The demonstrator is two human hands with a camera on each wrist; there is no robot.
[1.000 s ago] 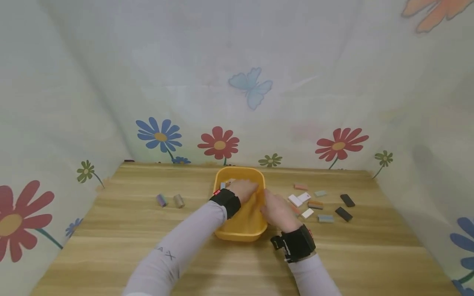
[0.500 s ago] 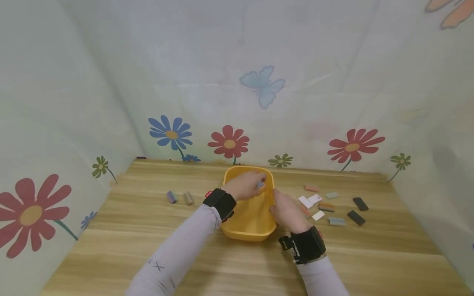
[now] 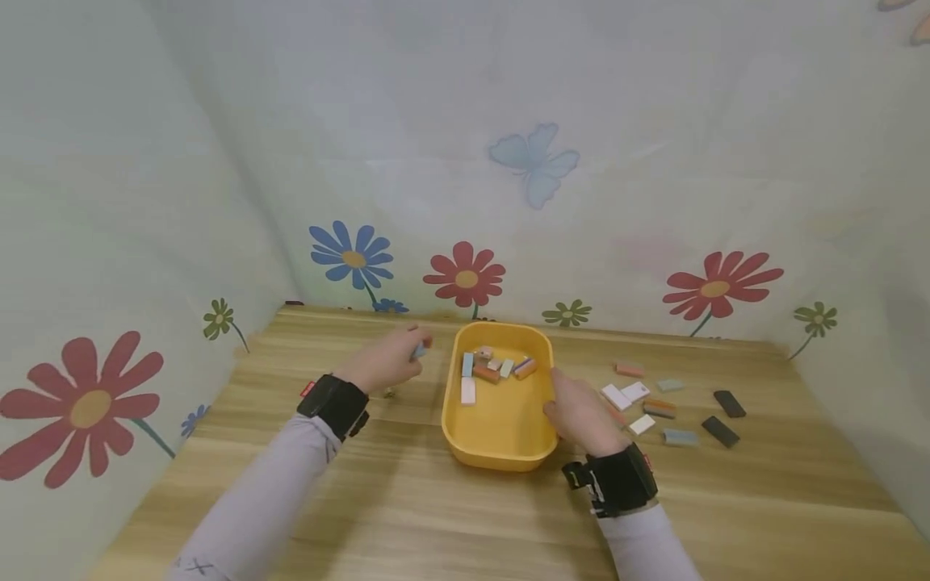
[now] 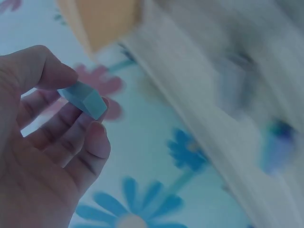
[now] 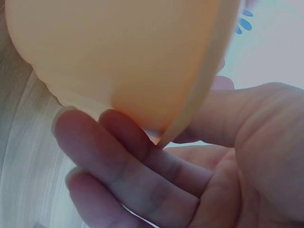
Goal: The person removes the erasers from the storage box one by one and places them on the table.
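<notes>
My left hand (image 3: 385,361) is raised over the table, left of the yellow plastic basin (image 3: 501,428). Between thumb and fingers it pinches a small light-blue eraser with slanted ends (image 4: 85,100). Two blurred blocks, one greyish (image 4: 235,85) and one bluish-purple (image 4: 278,147), lie on the table in the left wrist view; the hand mostly hides them from the head view. My right hand (image 3: 584,415) grips the basin's right rim, its fingers curled against the outer wall (image 5: 118,61). Several erasers lie in the basin's far half, among them a blue one (image 3: 468,365) and a white one (image 3: 468,391).
Right of the basin, several loose erasers lie on the wooden table (image 3: 436,508), including white ones (image 3: 616,397), black ones (image 3: 721,432), a grey-blue one (image 3: 680,437) and an orange one (image 3: 628,369). A flower-printed cloth (image 3: 407,161) stands behind and at both sides.
My left hand reached into the basin, took the light-blue eraser and moved out to the left with it. The right hand has stayed on the rim. The head view has shifted slightly left.
</notes>
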